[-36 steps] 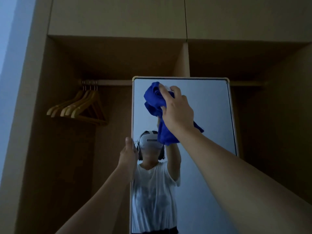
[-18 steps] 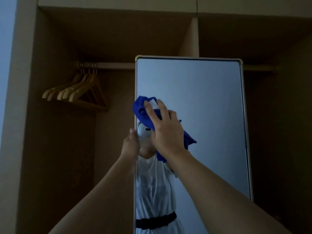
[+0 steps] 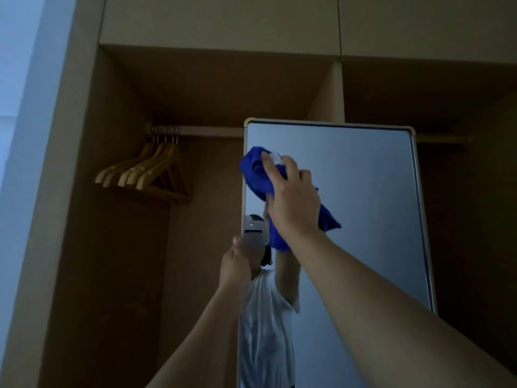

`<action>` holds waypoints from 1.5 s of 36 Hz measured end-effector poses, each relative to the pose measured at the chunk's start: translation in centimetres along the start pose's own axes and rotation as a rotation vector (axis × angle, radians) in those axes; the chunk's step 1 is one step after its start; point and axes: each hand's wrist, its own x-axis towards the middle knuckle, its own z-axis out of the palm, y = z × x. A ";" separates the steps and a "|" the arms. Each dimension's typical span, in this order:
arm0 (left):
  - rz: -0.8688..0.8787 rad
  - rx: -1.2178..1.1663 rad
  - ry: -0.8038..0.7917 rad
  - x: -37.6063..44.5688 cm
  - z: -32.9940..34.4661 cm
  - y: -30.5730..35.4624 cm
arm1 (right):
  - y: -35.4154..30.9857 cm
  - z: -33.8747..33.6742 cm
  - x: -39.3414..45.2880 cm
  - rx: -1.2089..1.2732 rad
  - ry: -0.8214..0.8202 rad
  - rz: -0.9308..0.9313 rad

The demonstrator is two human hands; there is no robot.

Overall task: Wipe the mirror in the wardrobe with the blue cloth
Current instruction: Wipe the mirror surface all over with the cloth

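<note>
The right hand (image 3: 293, 203) kept a closed grip on the blue cloth (image 3: 257, 175), pressed against the mirror (image 3: 363, 205) toward its 10 o'clock corner; the left hand (image 3: 235, 264) clasped the mirror's 9 o'clock edge. Wooden hangers (image 3: 145, 172) hung at 9 o'clock in the wardrobe (image 3: 117, 247).

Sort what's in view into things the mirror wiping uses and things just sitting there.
In use:
- blue cloth, pressed to the glass
- mirror
- right hand, holding the cloth
- left hand, gripping the mirror's left edge

Just there:
- wooden hangers
- clothes rail
</note>
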 end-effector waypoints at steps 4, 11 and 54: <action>0.032 -0.008 0.016 -0.2 0.0 -0.3 | -0.4 0.2 3.4 -0.040 0.027 0.047; 0.013 -0.008 0.016 -0.1 0.1 -0.4 | -1.1 0.2 7.0 -0.038 0.026 0.084; 0.234 -0.067 0.196 2.1 1.2 -2.5 | 14.3 -3.0 5.7 -0.135 0.164 0.475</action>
